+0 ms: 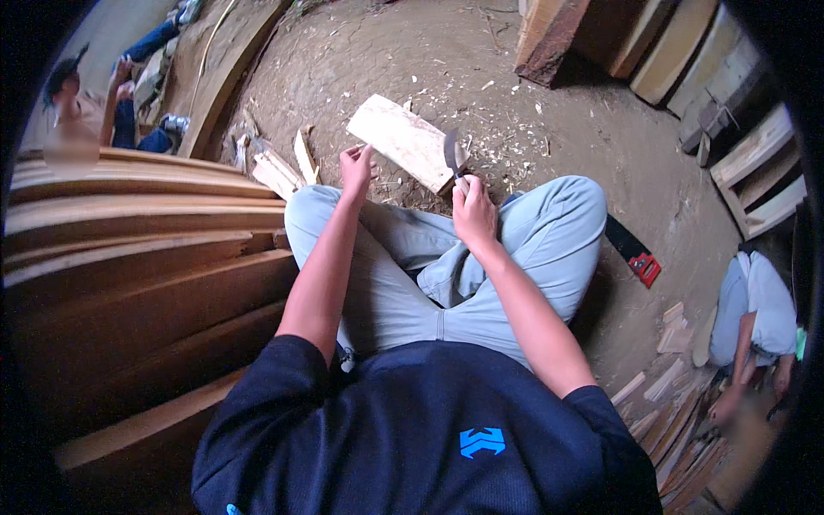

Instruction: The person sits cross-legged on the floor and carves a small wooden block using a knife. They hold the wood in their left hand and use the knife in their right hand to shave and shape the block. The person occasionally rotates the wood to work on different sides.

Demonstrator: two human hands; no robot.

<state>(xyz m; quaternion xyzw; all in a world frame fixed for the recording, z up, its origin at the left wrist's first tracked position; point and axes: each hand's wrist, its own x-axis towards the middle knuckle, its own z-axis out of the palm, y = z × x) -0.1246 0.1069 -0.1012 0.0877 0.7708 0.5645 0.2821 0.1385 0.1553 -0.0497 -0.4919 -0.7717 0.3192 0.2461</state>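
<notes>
A pale, flat, rough-sawn wooden board (403, 142) is being steadied by the left hand (356, 169), fingers curled on its edge; a curved metal blade (451, 153) is being gripped tightly in the right hand (474, 215).

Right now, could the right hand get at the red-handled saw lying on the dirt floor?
Probably not at once: the right hand grips a curved knife, and the bent right knee lies between it and the red-handled saw.
</notes>
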